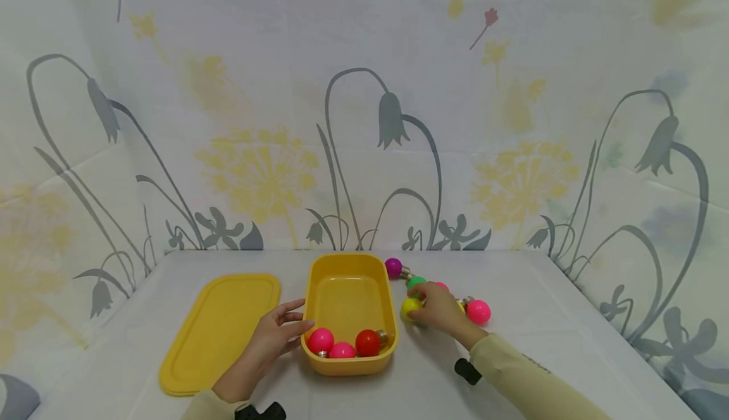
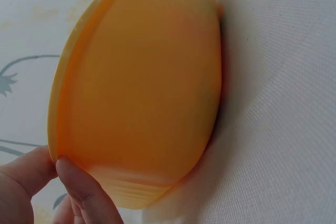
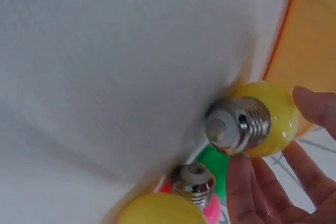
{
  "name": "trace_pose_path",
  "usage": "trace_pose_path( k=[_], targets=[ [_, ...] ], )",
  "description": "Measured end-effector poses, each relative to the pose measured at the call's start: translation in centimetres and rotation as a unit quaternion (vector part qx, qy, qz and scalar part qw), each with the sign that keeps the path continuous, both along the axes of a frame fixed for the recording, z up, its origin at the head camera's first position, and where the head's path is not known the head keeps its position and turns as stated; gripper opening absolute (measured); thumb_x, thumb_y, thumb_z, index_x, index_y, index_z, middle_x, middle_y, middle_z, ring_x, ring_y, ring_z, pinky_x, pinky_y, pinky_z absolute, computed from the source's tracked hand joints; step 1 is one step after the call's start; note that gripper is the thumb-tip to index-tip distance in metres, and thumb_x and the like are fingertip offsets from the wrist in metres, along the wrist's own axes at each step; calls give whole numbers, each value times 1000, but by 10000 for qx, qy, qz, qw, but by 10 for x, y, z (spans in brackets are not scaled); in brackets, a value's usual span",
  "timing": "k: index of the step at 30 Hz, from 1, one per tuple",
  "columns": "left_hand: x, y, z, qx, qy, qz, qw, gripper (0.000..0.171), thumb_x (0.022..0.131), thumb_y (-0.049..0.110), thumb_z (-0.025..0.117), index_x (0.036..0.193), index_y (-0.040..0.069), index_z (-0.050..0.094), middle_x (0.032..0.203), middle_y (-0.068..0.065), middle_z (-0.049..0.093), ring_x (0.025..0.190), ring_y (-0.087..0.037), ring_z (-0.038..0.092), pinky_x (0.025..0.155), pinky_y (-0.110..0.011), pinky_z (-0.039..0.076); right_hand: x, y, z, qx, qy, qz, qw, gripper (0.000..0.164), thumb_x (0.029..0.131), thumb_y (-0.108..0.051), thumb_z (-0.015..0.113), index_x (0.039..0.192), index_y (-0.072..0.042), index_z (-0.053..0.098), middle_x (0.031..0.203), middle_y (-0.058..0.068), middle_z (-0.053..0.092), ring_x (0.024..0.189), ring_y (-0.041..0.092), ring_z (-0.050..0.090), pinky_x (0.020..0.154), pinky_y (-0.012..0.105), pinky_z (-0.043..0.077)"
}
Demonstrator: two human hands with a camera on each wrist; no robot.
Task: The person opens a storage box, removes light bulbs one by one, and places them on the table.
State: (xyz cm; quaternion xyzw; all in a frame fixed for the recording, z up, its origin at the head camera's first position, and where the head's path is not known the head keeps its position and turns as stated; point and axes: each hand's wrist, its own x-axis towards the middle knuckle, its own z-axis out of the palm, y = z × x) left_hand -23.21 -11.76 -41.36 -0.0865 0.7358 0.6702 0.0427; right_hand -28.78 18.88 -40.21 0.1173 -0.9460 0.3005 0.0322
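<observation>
A yellow plastic box [image 1: 349,369] stands on the table, with two pink light bulbs [image 1: 321,339] and a red one [image 1: 367,343] at its near end. My left hand [image 1: 277,338] pinches the box's left rim between thumb and finger; the left wrist view shows the box's outer wall [image 2: 142,82]. To the right of the box, my right hand [image 1: 441,309] holds a yellow light bulb [image 3: 278,119] between thumb and fingers, its metal screw base toward the wrist camera. Around that hand lie a green bulb [image 1: 416,284], a purple bulb [image 1: 393,268] and a pink bulb [image 1: 478,312].
Left of the box a yellow lid [image 1: 216,338] lies flat on the white-covered table [image 1: 547,319]. Another yellow bulb [image 3: 160,211] lies close under the right hand. A flower-printed cloth [image 1: 364,40] hangs behind the table.
</observation>
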Motion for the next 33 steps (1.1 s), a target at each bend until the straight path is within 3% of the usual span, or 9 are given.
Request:
trace_pose_path(
  k=[9,19,28,33],
  targets=[
    [2,0,1,5,-58,9,10000,54,81,15,73,129,4,52,104,-13,53,79,-20,55,68,-30,53,-5,-3,28,-241,207,190,9993,27,73,-12,78,97,-9,65,91,8,61,75,19,55,67,32,52],
    [2,-1,1,16,-58,5,10000,54,81,15,73,129,4,52,104,-14,53,78,-20,54,67,-29,53,-17,-35,58,-951,-217,929,9909,32,78,-13,75,107,-6,63,98,9,62,82,18,57,72,29,53],
    [0,-1,0,63,-91,-1,9999,55,81,16,74,130,5,52,105,-14,53,79,-21,55,68,-30,53,-32,-80,65,-1046,-737,2090,9695,34,80,-13,74,110,-3,63,103,12,62,87,18,60,76,28,53],
    [0,0,1,89,-90,-18,9999,53,81,15,73,129,5,52,104,-14,54,79,-21,55,69,-30,53,-38,-102,60,-709,-1164,3083,9415,29,80,-8,73,106,0,63,105,14,62,90,18,60,75,26,52]
  ],
)
